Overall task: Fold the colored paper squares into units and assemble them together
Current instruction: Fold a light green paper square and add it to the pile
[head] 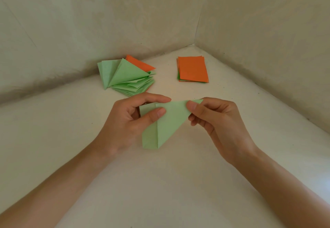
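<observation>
Left hand (128, 120) and right hand (214, 118) pinch green paper (167, 126) between them.

View: one wide-angle camera, worn on the person's head.
Position: above the near side of the white surface (178, 183), a little behind the hands.
Direction: it looks forward and down, toward the corner (194, 44) where the left wall (71, 22) and the right wall (267, 31) meet the surface.
Nearness: close. The left forearm (62, 183) and the right forearm (285, 183) come in from the lower edge. The left hand (125, 120) and the right hand (219, 120), which hold the green folded paper (167, 126), take the middle.
Far part: the pile of folded units (125, 77) and the stack of orange squares (193, 69) lie beyond the hands, near the walls.
</observation>
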`<move>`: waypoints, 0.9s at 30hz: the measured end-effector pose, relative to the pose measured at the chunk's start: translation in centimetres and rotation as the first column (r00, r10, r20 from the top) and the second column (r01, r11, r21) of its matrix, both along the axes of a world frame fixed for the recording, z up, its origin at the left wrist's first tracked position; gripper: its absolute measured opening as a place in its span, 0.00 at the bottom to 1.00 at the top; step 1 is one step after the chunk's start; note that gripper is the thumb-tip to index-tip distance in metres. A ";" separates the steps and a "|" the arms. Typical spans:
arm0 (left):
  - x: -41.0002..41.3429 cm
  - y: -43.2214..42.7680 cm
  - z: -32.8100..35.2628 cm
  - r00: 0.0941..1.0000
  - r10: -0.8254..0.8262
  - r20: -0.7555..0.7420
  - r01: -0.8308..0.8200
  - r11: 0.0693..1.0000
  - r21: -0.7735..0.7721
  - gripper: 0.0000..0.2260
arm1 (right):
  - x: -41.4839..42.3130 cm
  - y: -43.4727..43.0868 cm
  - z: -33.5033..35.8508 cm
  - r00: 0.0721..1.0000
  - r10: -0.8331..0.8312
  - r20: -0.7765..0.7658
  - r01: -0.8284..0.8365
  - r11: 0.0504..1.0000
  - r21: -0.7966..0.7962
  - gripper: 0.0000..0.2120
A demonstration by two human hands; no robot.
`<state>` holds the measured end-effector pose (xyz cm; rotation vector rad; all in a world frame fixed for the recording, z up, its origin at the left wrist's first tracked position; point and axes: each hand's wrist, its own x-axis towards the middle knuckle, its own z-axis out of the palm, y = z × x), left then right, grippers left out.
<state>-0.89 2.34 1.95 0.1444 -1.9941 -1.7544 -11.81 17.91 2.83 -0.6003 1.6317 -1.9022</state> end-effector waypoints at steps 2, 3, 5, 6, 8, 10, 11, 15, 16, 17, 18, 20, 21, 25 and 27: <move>-0.1 0.0 -0.1 1.000 0.010 0.018 -0.009 1.000 -0.002 0.10 | -0.1 0.0 0.1 1.000 -0.018 -0.015 0.018 1.000 0.002 0.05; -0.2 0.0 -0.1 1.000 0.015 0.028 -0.015 1.000 0.002 0.09 | -0.2 0.0 0.1 1.000 -0.025 -0.019 0.025 1.000 0.002 0.05; -0.3 -0.1 -0.2 0.999 0.020 0.042 -0.020 1.000 0.016 0.08 | -0.3 0.1 0.1 0.999 -0.027 -0.022 0.027 1.000 0.006 0.07; -0.4 -0.1 -0.3 0.999 0.018 0.047 -0.019 1.000 0.013 0.08 | -0.4 0.1 0.0 0.999 -0.026 -0.022 0.026 1.000 0.007 0.07; -0.5 -0.2 -0.4 0.999 0.010 0.046 -0.010 1.000 -0.006 0.08 | -0.5 0.1 -0.1 0.999 -0.027 -0.021 0.027 1.000 0.003 0.08; -0.4 -0.3 -0.6 0.999 0.002 0.040 -0.001 1.000 -0.012 0.10 | -0.5 0.1 -0.1 0.999 -0.028 -0.016 0.027 0.999 -0.016 0.07; -0.4 -0.4 -0.7 0.999 0.001 0.039 0.000 1.000 -0.016 0.11 | -0.5 0.1 -0.1 1.000 -0.027 -0.007 0.027 0.999 -0.029 0.07; -0.6 -0.3 -0.5 0.999 0.008 0.037 -0.007 0.999 -0.037 0.09 | -0.4 0.0 -0.2 1.000 -0.024 0.010 0.025 0.999 -0.046 0.08; -0.6 -0.3 -0.5 0.999 0.013 0.038 -0.012 1.000 -0.023 0.08 | -0.4 0.0 -0.2 0.999 -0.033 -0.026 0.032 0.999 -0.021 0.08; -0.6 -0.4 -0.5 0.999 0.018 0.044 -0.018 1.000 -0.005 0.08 | -0.4 0.0 -0.3 0.992 -0.052 -0.111 0.056 0.998 0.033 0.08; -0.6 -0.5 -0.6 0.998 0.024 0.062 -0.025 1.000 0.007 0.08 | -0.4 0.1 -0.5 0.966 -0.069 -0.249 0.101 0.988 0.117 0.08; -0.6 -0.9 -1.1 0.991 0.053 0.126 -0.043 0.996 -0.079 0.07 | -0.5 0.1 -1.2 0.819 -0.010 -0.573 0.226 0.925 0.307 0.10; -0.7 -1.1 -1.5 0.984 0.090 0.153 -0.057 0.976 -0.209 0.08 | -0.4 -0.1 -1.6 0.711 0.058 -0.700 0.285 0.887 0.363 0.10; -0.7 -1.4 -2.7 0.980 0.164 0.115 -0.055 0.773 -0.633 0.07 | -1.1 -0.7 -3.5 0.475 0.249 -0.844 0.366 0.817 0.447 0.10; -0.9 -1.5 -2.9 0.982 0.161 0.094 -0.036 0.661 -0.750 0.12 | -1.4 -0.8 -4.0 0.447 0.295 -0.844 0.369 0.799 0.475 0.10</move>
